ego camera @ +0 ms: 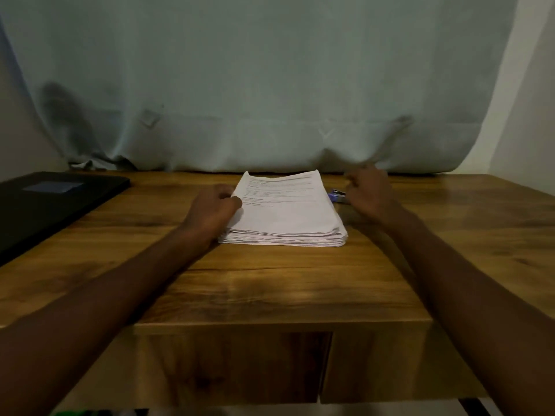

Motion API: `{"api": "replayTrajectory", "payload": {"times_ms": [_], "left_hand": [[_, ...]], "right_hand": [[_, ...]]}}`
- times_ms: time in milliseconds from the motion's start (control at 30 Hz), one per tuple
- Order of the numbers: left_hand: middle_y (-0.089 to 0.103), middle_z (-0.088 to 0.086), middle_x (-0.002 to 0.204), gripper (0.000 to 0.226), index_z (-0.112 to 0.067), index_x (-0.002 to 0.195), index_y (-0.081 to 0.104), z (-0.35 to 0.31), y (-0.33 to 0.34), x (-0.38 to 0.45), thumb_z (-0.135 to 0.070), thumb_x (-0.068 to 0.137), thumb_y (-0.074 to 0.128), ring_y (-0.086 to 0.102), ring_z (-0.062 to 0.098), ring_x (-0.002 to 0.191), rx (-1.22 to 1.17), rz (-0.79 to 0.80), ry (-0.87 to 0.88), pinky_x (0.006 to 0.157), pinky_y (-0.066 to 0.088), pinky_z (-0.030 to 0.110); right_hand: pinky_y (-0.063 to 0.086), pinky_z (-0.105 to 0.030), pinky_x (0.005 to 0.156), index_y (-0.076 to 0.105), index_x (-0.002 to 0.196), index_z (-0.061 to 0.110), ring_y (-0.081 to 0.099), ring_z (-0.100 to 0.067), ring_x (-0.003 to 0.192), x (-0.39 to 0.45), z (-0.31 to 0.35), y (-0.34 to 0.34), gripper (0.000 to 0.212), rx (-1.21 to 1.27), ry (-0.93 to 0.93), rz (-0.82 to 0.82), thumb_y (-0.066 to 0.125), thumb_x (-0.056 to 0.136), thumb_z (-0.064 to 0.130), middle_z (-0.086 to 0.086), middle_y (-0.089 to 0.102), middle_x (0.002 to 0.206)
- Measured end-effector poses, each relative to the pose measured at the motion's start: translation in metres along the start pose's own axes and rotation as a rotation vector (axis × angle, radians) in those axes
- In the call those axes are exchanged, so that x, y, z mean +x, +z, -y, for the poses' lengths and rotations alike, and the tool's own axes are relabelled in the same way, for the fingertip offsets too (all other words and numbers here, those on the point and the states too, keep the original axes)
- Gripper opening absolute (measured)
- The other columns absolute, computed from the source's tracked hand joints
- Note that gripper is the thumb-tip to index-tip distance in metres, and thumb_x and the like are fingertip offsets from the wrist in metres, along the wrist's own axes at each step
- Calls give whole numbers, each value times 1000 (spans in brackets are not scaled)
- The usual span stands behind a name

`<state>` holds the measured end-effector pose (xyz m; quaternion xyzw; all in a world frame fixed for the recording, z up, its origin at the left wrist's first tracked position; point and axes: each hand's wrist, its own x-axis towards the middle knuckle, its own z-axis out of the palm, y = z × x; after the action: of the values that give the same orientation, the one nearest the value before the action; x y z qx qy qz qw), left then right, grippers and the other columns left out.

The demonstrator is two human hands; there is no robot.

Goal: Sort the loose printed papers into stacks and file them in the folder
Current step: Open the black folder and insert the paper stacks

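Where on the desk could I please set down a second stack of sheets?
Bare wood lies between the paper stack and the desk's near edge, and right of the right hand. A strip also separates the black folder from the left hand. It is crowded beside the stack's right edge, where a small blue object lies.

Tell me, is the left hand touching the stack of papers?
Touching. The head view shows the left hand gripping the left edge of the stack of papers, thumb on the top sheet.
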<state>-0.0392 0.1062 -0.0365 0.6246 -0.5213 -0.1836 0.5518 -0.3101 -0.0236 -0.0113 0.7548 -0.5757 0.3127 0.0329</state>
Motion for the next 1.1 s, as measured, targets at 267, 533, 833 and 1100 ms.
{"api": "replayTrajectory", "payload": {"times_ms": [267,533,833,1100], "left_hand": [[68,4,92,13,-19,108,70,10,4,9,-19,96,66,50,9,57,-19,-28,12,51,35,25],[75,10,104,23,-15,103,73,6,1,4,-29,87,65,69,29,88,17,-17,25,74,57,44],[70,7,103,19,-13,101,69,-6,-1,-16,-31,96,66,66,31,94,20,-63,7,78,56,45],[66,7,126,37,-12,129,64,-4,-52,-57,-33,98,63,63,25,112,149,-176,88,96,48,34]], "right_hand": [[50,-33,77,74,108,21,66,-28,97,-23,-20,4,29,-5,154,35,80,80,24,-7,73,102],[52,-37,77,73,94,8,65,-37,99,-72,-31,-29,20,-76,319,-216,76,84,25,-16,70,102],[41,-52,97,57,126,11,49,-36,123,-101,-21,-41,38,-222,392,-159,59,96,36,-17,55,132],[40,-47,86,61,115,15,53,-37,109,-106,22,-40,23,-130,44,-485,57,94,22,-15,57,119]]}}
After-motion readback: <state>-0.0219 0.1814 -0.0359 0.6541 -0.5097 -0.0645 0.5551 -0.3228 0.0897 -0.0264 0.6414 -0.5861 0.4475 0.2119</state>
